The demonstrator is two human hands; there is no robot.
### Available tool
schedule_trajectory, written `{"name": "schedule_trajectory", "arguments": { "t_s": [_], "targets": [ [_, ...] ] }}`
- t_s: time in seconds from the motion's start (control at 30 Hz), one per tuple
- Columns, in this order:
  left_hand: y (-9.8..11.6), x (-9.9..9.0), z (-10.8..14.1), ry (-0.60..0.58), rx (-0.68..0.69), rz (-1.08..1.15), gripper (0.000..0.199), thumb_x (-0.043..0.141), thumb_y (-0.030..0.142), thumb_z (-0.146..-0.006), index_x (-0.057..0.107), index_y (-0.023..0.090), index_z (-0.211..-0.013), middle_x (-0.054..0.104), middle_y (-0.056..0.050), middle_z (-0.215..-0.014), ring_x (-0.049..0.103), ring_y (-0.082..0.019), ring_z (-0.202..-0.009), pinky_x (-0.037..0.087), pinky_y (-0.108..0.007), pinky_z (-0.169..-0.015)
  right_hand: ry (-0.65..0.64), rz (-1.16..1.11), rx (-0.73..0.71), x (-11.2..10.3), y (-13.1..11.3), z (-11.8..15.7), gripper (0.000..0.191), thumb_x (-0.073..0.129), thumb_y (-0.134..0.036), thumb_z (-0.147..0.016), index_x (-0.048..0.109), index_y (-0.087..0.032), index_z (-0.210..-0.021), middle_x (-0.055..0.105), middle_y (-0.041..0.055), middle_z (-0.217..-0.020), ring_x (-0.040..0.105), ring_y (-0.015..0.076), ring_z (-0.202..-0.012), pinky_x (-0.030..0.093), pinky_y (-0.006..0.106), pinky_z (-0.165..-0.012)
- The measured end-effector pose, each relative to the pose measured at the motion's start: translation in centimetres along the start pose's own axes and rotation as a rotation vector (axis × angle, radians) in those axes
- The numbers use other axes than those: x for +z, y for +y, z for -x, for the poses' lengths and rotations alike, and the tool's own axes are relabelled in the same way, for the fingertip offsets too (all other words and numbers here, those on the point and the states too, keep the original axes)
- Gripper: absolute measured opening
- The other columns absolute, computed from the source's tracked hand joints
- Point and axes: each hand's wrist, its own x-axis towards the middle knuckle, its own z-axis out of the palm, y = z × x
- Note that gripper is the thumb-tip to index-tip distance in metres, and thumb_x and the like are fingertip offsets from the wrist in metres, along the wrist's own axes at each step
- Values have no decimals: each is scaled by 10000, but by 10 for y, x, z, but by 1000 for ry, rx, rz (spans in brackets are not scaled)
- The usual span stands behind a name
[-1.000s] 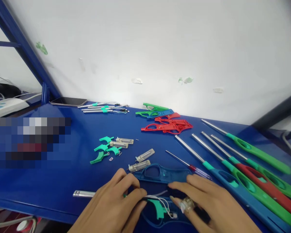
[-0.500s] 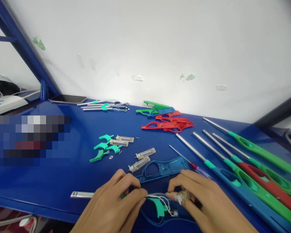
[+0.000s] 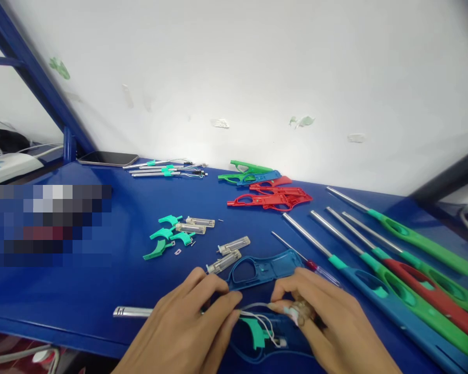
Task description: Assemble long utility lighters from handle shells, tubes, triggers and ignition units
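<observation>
Near the front edge lies a blue half shell [image 3: 271, 355] with a teal trigger [image 3: 256, 332] and white wires [image 3: 265, 319] in it. My left hand [image 3: 191, 322], fingers pinched, holds the wires at the shell's left end, beside a metal tube [image 3: 132, 312]. Between thumb and fingers my right hand [image 3: 323, 317] grips a clear fuel tank [image 3: 303, 310], partly hidden by the fingers; a pale tube runs from it toward my left hand. Just behind both hands rests another blue half shell [image 3: 265, 270].
Loose teal triggers [image 3: 156, 249], clear tanks [image 3: 234, 245] and a screwdriver [image 3: 312, 266] lie beyond my hands. Assembled lighters [image 3: 425, 244] are at right. Red shells [image 3: 273, 201], metal rods [image 3: 156, 174] and a phone [image 3: 109, 158] lie near the wall.
My right hand has shifted slightly, and the clear tank shows more between its fingers. The pale tube now stretches in a longer visible line between my hands.
</observation>
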Motion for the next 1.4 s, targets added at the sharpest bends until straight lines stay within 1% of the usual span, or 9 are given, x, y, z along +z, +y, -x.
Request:
{"name": "schedule_trajectory", "arguments": {
  "t_s": [0.17, 0.27, 0.33, 0.4, 0.5, 0.6, 0.77, 0.97, 1.4],
  "targets": [
    [10, 8, -15, -78, 38, 28, 474, 285, 227, -1165, 740, 206, -1034, 769, -16, -929, 734, -205, -851, 645, -373, -773, 66, -10, -53, 1, -5, -4, 176, 532, -155, -1023, 593, -320, -1019, 686, -113, -801, 671, 68, -642, 552, 141, -660],
    [11, 13, -19, -42, 66, 14, 496, 274, 170, -1163, 717, 188, -940, 771, 0, -892, 717, -184, -802, 619, -375, -798, 88, 71, -8, 1, -5, 0, 37, 573, -295, -1061, 591, -316, -1036, 719, -95, -827, 695, 70, -618, 565, 119, -594],
    [10, 16, -19, 19, 94, 3, 478, 289, 147, -1162, 717, 178, -952, 787, 8, -906, 701, -171, -773, 600, -363, -789, 134, 178, 30, 2, -3, 9, 200, 581, -479, -1065, 582, -302, -1158, 771, -47, -927, 763, 95, -687, 605, 131, -607],
    [9, 17, -18, 51, 122, 3, 457, 298, 129, -1159, 728, 168, -1010, 801, 7, -942, 692, -163, -775, 586, -348, -782, 145, 281, 37, 4, 1, 19, 365, 535, -567, -1069, 544, -271, -1283, 801, 13, -1035, 816, 132, -813, 645, 164, -691],
    [10, 15, -17, 53, 112, 25, 430, 318, 119, -1154, 739, 168, -1076, 801, 9, -954, 686, -158, -797, 581, -336, -794, 143, 378, -5, 6, 4, 26, 260, 442, -473, -1121, 545, -278, -1260, 815, 9, -1031, 831, 155, -918, 660, 192, -729],
    [13, 12, -17, 34, 107, 53, 391, 367, 156, -1161, 743, 174, -1058, 787, 18, -926, 685, -150, -801, 585, -334, -827, 238, 365, -50, 6, 2, 24, 241, 387, -457, -1145, 571, -301, -1134, 793, -48, -882, 824, 126, -803, 648, 168, -675],
    [15, 9, -20, 25, 114, 53, 345, 430, 119, -1135, 752, 201, -1043, 778, 19, -934, 691, -138, -829, 590, -328, -870, 248, 286, -86, 1, 1, 19, 172, 530, -435, -1112, 623, -302, -1057, 758, -59, -871, 782, 76, -764, 610, 116, -737],
    [12, 10, -16, -8, 81, 80, 344, 421, 95, -1104, 745, 184, -1178, 768, -13, -958, 688, -156, -843, 614, -323, -851, 307, 275, -141, -2, -4, 15, 263, 510, -444, -1126, 671, -296, -980, 751, -62, -806, 765, 62, -707, 593, 121, -716],
    [15, 5, -18, -18, 42, 17, 329, 482, 56, -1056, 766, 221, -1083, 735, 0, -911, 665, -154, -795, 616, -310, -825, 342, 230, -131, -2, -9, 10, 311, 531, -450, -1116, 704, -279, -922, 752, -53, -772, 764, 69, -663, 608, 125, -675]
  ]
}}
